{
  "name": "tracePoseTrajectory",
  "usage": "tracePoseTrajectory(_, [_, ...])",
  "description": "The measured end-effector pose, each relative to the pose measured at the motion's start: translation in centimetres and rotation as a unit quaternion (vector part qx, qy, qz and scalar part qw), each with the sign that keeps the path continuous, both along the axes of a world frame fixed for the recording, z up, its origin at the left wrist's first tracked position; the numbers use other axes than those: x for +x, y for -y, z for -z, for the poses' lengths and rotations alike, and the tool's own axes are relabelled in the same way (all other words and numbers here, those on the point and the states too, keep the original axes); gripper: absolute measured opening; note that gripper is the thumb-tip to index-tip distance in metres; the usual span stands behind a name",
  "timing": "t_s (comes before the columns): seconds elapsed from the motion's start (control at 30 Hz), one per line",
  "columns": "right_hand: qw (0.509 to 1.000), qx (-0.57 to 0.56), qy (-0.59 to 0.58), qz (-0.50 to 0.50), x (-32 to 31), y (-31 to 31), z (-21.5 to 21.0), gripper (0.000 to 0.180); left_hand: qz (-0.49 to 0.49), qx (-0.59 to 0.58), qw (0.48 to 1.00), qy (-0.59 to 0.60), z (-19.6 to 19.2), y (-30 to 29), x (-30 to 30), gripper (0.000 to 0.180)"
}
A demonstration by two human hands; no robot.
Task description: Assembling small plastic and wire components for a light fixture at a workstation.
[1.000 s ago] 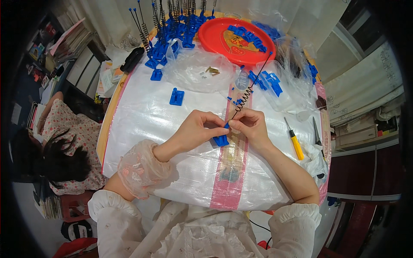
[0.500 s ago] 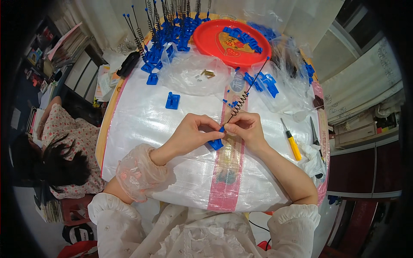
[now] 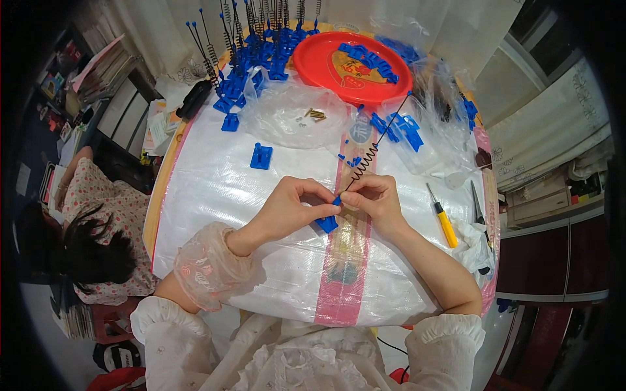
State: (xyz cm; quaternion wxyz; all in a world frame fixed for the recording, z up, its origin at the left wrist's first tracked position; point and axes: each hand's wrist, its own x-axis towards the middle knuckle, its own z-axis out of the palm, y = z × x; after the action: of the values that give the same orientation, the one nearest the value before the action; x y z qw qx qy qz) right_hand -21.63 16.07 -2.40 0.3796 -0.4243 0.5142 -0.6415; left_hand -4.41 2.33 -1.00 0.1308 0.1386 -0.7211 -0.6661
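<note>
At the middle of the table, my left hand (image 3: 287, 208) pinches a small blue plastic base (image 3: 327, 225) between thumb and fingers. Close against it, my right hand (image 3: 378, 203) has its fingertips closed on the lower end of a black spring rod (image 3: 365, 163). The rod slants up to the right and ends in a blue tip. Its lower end meets the blue part between my fingertips; the exact joint is hidden. Another blue base (image 3: 261, 156) lies a little beyond my left hand. Small blue pegs (image 3: 354, 161) are scattered beyond my right hand.
Several finished-looking blue bases with upright spring rods (image 3: 274, 55) crowd the far left. A red tray (image 3: 313, 75) holds blue parts. Brass-coloured pins (image 3: 315, 115) lie on a plastic bag (image 3: 274, 127). To the right are a yellow-handled screwdriver (image 3: 446, 227) and scissors (image 3: 478, 205). A person (image 3: 104, 228) sits at left.
Both hands keep their hold on the blue base and the spring rod, with only a slight shift. The whole scene sits marginally lower in view.
</note>
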Motion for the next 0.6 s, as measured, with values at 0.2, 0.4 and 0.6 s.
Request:
tracePoseTrajectory(0.2, [1.000,0.011,-0.004,0.004,-0.21,0.00,0.29,0.006,-0.003,0.007,1.000,0.001,-0.06,0.03,0.09,0.012])
tracePoseTrajectory(0.4, [1.000,0.023,0.008,0.013,-0.18,-0.07,0.43,0.007,-0.007,-0.002,1.000,0.008,-0.02,0.21,0.14,0.014])
tracePoseTrajectory(0.6, [1.000,0.022,0.018,0.010,-0.32,-0.19,0.44,0.009,-0.022,0.016,1.000,-0.013,0.09,0.11,-0.06,0.018])
